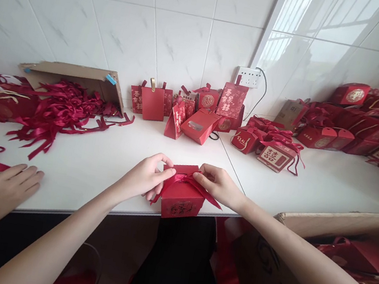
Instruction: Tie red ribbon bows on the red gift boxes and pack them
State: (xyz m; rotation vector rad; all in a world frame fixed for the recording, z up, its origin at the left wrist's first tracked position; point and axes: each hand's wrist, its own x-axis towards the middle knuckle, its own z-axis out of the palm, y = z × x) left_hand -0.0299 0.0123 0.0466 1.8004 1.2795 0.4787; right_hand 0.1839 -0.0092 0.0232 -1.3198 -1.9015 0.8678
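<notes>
In front of me a red gift box (182, 197) stands at the table's front edge, with a dark round pattern on its near side. Across its top lies a red ribbon (181, 178) gathered in a bow, its tails hanging to both sides. My left hand (154, 175) pinches the ribbon at the left of the bow, thumb against fingers. On the right side, my right hand (214, 181) is closed on the ribbon in the same way, thumb and forefinger together. The fingers partly hide the loops.
Another person's hand (8, 188) rests on the table at left. A cardboard box (76, 74) spills red ribbons (66, 110). Small red gift boxes (201, 127) line the wall; more boxes (362, 118) are piled at right. An open carton (286, 215) adjoins the table's right front edge.
</notes>
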